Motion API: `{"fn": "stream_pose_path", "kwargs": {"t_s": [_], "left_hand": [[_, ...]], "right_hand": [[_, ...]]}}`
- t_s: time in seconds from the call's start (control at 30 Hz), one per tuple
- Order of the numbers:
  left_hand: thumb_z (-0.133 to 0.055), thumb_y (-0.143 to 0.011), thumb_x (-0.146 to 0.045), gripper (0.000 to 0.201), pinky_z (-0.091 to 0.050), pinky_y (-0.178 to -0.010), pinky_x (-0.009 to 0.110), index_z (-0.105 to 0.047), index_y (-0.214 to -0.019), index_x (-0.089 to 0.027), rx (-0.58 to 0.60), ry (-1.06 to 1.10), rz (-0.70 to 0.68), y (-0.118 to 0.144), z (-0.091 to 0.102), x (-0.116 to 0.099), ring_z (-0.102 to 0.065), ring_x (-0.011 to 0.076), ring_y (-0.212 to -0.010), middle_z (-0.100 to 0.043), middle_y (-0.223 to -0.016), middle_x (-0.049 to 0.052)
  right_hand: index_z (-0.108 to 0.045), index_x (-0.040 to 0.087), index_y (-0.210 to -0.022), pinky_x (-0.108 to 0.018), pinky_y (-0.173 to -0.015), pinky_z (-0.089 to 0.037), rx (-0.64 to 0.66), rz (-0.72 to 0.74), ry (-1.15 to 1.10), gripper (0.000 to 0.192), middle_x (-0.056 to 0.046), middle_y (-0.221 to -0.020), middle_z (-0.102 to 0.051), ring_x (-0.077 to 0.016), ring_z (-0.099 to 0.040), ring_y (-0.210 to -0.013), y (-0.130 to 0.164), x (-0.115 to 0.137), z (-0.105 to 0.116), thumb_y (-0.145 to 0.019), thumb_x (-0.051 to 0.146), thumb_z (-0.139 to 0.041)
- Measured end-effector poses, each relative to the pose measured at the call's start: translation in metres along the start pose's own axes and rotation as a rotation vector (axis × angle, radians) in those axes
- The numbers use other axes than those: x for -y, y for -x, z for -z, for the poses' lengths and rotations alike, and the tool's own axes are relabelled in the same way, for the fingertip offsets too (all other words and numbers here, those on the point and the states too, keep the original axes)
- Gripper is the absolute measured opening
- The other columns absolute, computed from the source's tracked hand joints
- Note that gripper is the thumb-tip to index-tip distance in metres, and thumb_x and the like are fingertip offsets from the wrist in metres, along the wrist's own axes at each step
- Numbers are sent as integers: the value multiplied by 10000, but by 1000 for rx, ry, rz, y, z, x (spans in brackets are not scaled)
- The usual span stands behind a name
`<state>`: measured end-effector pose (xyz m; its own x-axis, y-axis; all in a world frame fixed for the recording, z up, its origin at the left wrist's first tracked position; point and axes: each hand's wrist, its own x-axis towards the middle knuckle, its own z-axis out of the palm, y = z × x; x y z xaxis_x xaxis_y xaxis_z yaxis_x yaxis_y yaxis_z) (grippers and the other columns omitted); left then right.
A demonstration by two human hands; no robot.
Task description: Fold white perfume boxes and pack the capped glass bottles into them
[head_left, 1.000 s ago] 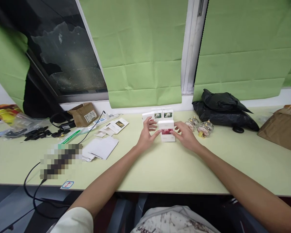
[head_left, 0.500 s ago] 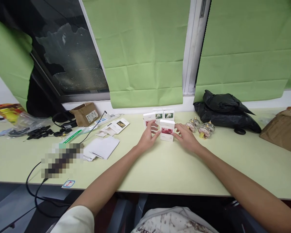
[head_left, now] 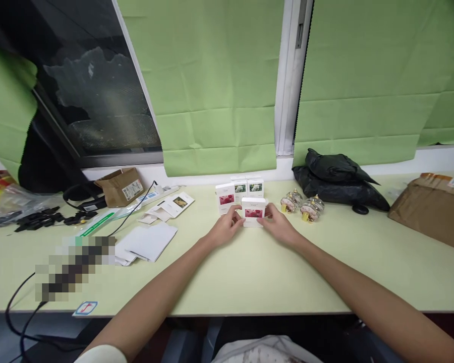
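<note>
A small white box with a pink flower picture stands upright on the table between my hands. My left hand is closed on its left edge, thumb in front. From the right, my right hand grips the opposite edge with thumb and fingers. A second pink-flower box stands just behind to the left. Further back are two boxes with white flower pictures, a left one and a right one, side by side. Their lower parts are partly hidden.
Two shiny ornaments, one nearer and one behind, lie right of my hands. Black plastic bags and a brown parcel are farther right. Flattened white cartons, an opened brown box and cables lie left.
Both hands have closed in on the front pink-flower box, their fingers now gripping its sides. The camera view has shifted slightly, moving the whole table in the picture.
</note>
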<state>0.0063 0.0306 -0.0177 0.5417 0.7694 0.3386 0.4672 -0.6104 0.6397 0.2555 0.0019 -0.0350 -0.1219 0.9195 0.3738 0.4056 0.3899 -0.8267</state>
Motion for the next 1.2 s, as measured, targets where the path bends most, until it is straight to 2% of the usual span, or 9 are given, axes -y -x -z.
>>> {"fn": "stream_pose_path", "kwargs": {"t_s": [0.1, 0.2, 0.3, 0.53, 0.63, 0.77, 0.87, 1.07, 1.2], "left_hand": [[-480, -1051, -462, 467, -509, -793, 317, -423, -1467, -257, -2, 1, 5, 0, 0, 0, -661, 199, -888, -714, -961, 26], [-490, -1043, -462, 440, -508, -774, 309, -476, -1430, -255, -38, 4, -6, -1, 1, 0, -644, 185, -821, -703, -910, 12], [-467, -1052, -460, 336, -480, -725, 291, -582, -1293, -255, -163, -20, -18, -2, 5, -1, -599, 163, -709, -656, -783, -17], [-507, -1034, -447, 271, -396, -628, 257, -642, -1147, -241, -515, -24, 5, -4, 16, 0, -492, 140, -627, -566, -718, -29], [-514, -1031, -440, 264, -377, -615, 251, -649, -1123, -231, -588, -1, 25, -6, 20, 3, -447, 136, -609, -487, -668, -46], [-515, -1030, -452, 265, -357, -598, 246, -634, -1081, -221, -628, 38, 64, -9, 24, 10, -409, 133, -592, -448, -655, -54], [-514, -1028, -448, 254, -347, -600, 248, -627, -1055, -222, -636, 17, 93, -10, 26, 17, -404, 135, -589, -434, -643, -58], [-449, -1053, -438, 256, -362, -619, 252, -587, -1123, -233, -633, -69, 95, -9, 31, 17, -456, 149, -598, -452, -651, -55], [-334, -1088, -386, 286, -393, -674, 286, -523, -1230, -225, -636, -298, 84, -9, 50, 13, -564, 190, -668, -587, -758, 0]], "right_hand": [[-637, 206, -1182, -360, -863, -532, 29, -23, 73, 294, -84, -1134, -740, -234, -675, -993, -4, -6, 1, -943, 377, -625], [-625, 205, -1192, -348, -790, -513, -45, -34, 184, 307, -69, -1088, -738, -218, -653, -863, -7, -12, 7, -950, 392, -595], [-587, 207, -1188, -359, -774, -510, -128, -69, 244, 285, -76, -1143, -721, -209, -647, -804, -10, -18, 12, -966, 381, -549], [-490, 172, -1347, -478, -1024, -485, -214, -72, 279, 401, -167, -1342, -650, -270, -658, -1068, -22, -34, 16, -966, 290, -524], [-458, 172, -1416, -493, -1043, -496, -212, -82, 251, 471, -165, -1353, -655, -253, -684, -1030, -27, -40, 16, -959, 263, -525], [-388, 171, -1518, -441, -865, -608, -199, -131, 156, 577, -170, -1363, -662, -213, -724, -860, -30, -50, 15, -971, 297, -522], [-368, 184, -1557, -382, -754, -645, -188, -159, 71, 626, -176, -1409, -643, -205, -745, -869, -31, -56, 14, -973, 334, -539], [-340, 190, -1581, -436, -860, -645, -186, -165, -11, 712, -188, -1492, -584, -218, -757, -905, -31, -62, 15, -945, 384, -596], [-368, 201, -1525, -468, -895, -618, -232, -132, 40, 698, -206, -1512, -527, -214, -753, -839, -28, -61, 15, -913, 421, -623]]}}
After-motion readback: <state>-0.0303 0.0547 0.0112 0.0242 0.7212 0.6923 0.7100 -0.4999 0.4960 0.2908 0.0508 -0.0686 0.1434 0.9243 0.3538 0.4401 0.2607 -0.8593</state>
